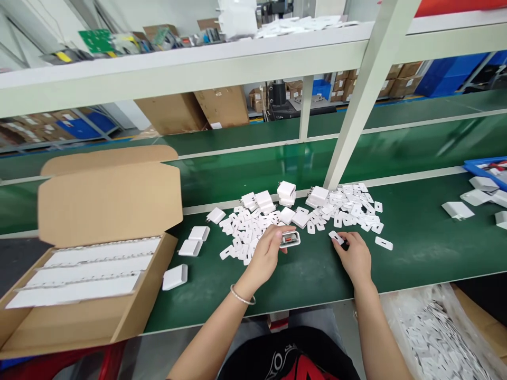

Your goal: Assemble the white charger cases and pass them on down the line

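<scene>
My left hand (266, 252) is closed round a white charger housing (291, 240). Its open end faces me, and inner parts with some red show inside. A small white cover plate with a slot (336, 237) is pinched between the fingers of my right hand (355, 256), just above the green bench. Beyond my left hand lies a heap of loose cover plates (243, 232) with several chargers (264, 201) behind it. Another heap of plates (350, 206) lies past my right hand. One single plate (384, 243) rests to the right of that hand.
An open cardboard box (144, 287) with rows of white pieces stands at the left. Several chargers (175, 277) lie beside it. A slanted post (356, 95) and a shelf (190, 68) rise ahead. More housings (457, 210) and a blue tray (485, 163) are far right. A bag of pieces (439, 332) sits below.
</scene>
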`<state>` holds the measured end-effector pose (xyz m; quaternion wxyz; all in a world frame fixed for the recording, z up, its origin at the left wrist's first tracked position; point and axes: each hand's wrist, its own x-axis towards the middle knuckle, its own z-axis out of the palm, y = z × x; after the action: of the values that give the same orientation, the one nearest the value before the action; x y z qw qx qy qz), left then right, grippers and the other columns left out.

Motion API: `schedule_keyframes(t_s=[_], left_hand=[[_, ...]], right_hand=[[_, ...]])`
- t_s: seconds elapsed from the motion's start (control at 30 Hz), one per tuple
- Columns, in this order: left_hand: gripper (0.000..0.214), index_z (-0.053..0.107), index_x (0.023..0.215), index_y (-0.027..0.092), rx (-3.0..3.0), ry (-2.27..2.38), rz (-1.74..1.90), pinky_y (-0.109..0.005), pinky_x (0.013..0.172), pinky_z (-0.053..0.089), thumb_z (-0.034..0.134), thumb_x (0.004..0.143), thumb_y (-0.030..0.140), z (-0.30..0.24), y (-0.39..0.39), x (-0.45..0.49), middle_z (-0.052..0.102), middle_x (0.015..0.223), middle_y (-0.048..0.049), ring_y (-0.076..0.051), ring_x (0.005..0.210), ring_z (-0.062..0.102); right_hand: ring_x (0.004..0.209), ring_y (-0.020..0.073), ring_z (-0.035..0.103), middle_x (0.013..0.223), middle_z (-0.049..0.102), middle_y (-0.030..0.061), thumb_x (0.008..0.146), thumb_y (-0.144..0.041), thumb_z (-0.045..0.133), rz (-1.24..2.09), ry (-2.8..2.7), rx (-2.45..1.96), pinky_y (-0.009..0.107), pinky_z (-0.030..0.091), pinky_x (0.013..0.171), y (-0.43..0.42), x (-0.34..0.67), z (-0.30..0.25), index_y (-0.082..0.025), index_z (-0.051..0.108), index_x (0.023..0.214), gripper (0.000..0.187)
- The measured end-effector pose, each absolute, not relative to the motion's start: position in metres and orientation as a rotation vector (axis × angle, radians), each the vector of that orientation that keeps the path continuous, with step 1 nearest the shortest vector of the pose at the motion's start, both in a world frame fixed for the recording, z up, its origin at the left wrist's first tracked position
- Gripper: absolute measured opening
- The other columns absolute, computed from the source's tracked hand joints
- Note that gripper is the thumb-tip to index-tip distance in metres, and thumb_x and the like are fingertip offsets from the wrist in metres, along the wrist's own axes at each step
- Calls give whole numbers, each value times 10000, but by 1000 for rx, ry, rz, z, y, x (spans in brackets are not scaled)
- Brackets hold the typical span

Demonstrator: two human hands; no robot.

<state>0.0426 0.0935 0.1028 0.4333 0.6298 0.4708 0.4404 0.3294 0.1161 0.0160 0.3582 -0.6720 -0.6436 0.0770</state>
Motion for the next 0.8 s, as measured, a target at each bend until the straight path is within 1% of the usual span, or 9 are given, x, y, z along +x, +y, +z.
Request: schedule_keyframes(t_s=[0.1,0.17,0.23,0.3,0.4,0.47,0.53,0.67,0.8], left_hand=[[619,755,1230,222,1479,1158,1132,-384,870,532,308,1099,630,112,68,37,662,937,-69,-210,800,652],[631,756,1202,213,1414,1174,1123,-380,850,513,292,1102,628,112,54,34,628,822,-43,-207,760,627],[653,759,1159,204,1350,1220,1110,-365,786,489,270,1102,633,109,44,32,563,714,-14,-197,692,573],[682,757,1109,198,1291,1270,1107,-345,711,460,248,1096,652,102,36,32,518,664,-1,-188,646,514],[700,730,1058,204,1255,1299,1100,-333,686,452,226,1081,689,89,28,33,589,754,-33,-193,690,516],[695,694,1066,214,1262,1280,1075,-339,718,469,195,1078,697,81,26,35,647,893,-64,-208,778,553],[645,658,1103,227,1281,1246,1041,-362,792,490,190,1090,671,76,27,35,667,1013,-82,-228,889,589],[417,624,1127,250,1317,1198,985,-417,987,475,350,1113,564,69,37,33,665,1129,-85,-256,1061,620],[369,632,1183,268,1216,1163,978,-434,1041,464,382,1111,530,55,49,26,660,1188,-96,-280,1147,618]], right_hand=[[895,273,653,952,710,94,988,-517,590,300,-1749,-1564,406,542,795,105,322,40,-212,753,1029,348],[949,269,661,1007,713,84,995,-463,615,367,-1771,-1397,411,558,841,92,310,60,-240,751,1067,272],[979,269,663,1041,694,81,1000,-388,633,401,-1780,-1234,419,560,860,76,291,81,-260,750,1089,195],[996,266,665,1061,671,82,1005,-322,638,413,-1834,-1100,422,563,864,61,268,98,-273,752,1133,178],[975,249,664,1054,655,83,1018,-253,640,429,-1954,-941,393,577,815,48,236,110,-274,738,1227,232],[946,240,661,1042,653,83,1029,-234,636,428,-2018,-898,375,580,772,46,221,107,-272,723,1281,269],[908,233,655,1034,647,82,1040,-222,619,422,-2053,-906,366,577,736,48,213,99,-281,707,1324,303],[842,210,631,1042,616,78,1046,-191,591,442,-2054,-957,355,569,704,61,209,81,-313,679,1381,368],[879,201,627,1123,578,83,1053,-237,589,661,-2058,-1002,349,583,754,77,205,72,-345,714,1336,328]])
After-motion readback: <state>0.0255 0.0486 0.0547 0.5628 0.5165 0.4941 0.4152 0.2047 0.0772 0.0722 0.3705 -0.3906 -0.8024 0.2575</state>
